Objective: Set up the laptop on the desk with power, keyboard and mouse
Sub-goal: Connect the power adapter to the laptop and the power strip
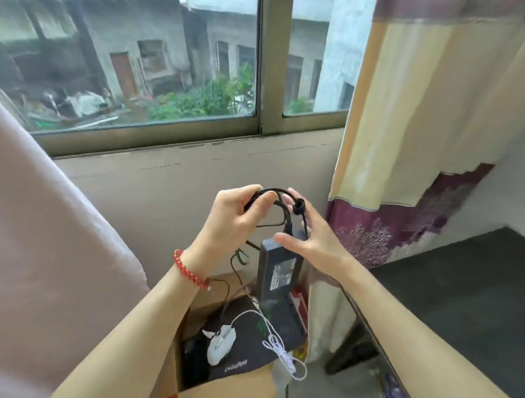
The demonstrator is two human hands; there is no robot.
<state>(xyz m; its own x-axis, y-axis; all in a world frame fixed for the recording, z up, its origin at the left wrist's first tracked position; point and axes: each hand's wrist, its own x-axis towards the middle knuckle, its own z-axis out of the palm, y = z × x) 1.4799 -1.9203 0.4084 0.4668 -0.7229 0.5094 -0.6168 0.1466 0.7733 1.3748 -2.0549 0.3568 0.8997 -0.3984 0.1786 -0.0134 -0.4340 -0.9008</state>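
The dark desk [462, 282] on the right has a wide bare top with lots of room for a hand. A curtain [408, 145] hangs over its far corner. On the left, pink cloth [43, 234] fills the side. Down between them sits a cardboard box [217, 389], crowded with a white mouse [220, 344], its white cord [279, 347] and a black pad [249, 342]. Loose black cable [237, 258] hangs above the box.

A black power adapter [279, 267] hangs upright in the air, its black cable [273, 199] looped above; a white mouse [221, 346] lies in the cardboard box [226, 386] below.
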